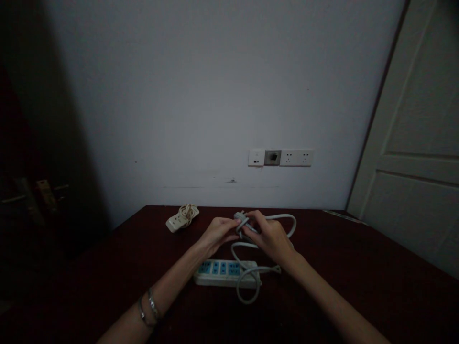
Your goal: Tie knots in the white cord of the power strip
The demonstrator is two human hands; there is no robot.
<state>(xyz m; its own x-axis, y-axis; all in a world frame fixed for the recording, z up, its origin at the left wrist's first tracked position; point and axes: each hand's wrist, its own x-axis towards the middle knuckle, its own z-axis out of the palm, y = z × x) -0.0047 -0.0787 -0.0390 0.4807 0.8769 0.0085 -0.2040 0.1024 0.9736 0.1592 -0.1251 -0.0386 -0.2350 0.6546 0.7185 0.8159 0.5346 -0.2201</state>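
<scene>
Left hand (pixel 219 232) and right hand (pixel 269 237) both pinching grey cord (pixel 247 223) above power strip (pixel 225 273), mid table (pixel 358 267), small adapter (pixel 182 217) near back edge

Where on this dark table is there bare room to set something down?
The dark red-brown table is bare right of the right hand, toward the door, and at the near left, beside the braceleted forearm. The middle is crowded: white power strip with blue sockets, looped grey cord, both hands. The small cream power strip fills the far left.
</scene>
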